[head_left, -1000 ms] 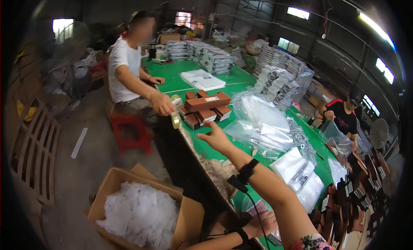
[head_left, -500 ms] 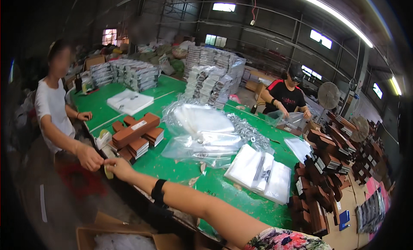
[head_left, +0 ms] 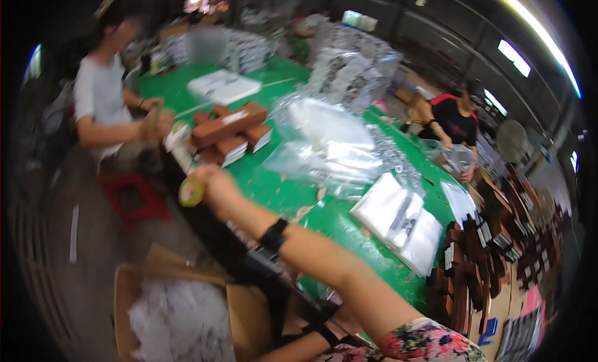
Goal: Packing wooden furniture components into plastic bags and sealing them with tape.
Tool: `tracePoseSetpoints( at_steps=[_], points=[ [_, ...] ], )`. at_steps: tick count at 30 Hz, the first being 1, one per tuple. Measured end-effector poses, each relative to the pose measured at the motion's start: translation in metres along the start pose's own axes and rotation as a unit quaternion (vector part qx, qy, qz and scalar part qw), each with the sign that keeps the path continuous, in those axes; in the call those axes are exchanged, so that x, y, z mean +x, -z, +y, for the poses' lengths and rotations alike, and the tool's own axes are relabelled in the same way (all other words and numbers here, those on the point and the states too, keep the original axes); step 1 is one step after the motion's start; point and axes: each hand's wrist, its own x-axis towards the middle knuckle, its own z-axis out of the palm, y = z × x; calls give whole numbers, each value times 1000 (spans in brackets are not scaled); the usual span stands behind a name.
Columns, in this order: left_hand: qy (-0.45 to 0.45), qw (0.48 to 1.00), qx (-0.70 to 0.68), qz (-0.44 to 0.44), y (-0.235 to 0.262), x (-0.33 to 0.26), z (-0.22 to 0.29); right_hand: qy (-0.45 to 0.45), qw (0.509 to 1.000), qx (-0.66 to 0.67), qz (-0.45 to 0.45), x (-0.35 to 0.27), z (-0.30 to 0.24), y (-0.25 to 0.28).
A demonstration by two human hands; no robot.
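Gripping a yellowish tape roll, my right hand has it just left of my knuckles, by the edge of the green table. Just beyond that hand, brown blocks lie piled; to its right spread clear plastic bags. Farther past it, leftward, is a co-worker. Below it stands a cardboard box. My left hand is mostly hidden behind my right forearm; I cannot tell its grip.

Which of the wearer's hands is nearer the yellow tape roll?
Right. The right hand holds the tape roll; the left hand is well away from it, near the picture's lower edge.
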Motion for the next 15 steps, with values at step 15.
tracePoseSetpoints(
  at_steps=[15],
  points=[
    [98,979,167,-58,15,25,31,104,977,-72,171,-238,-120,134]
  ],
)
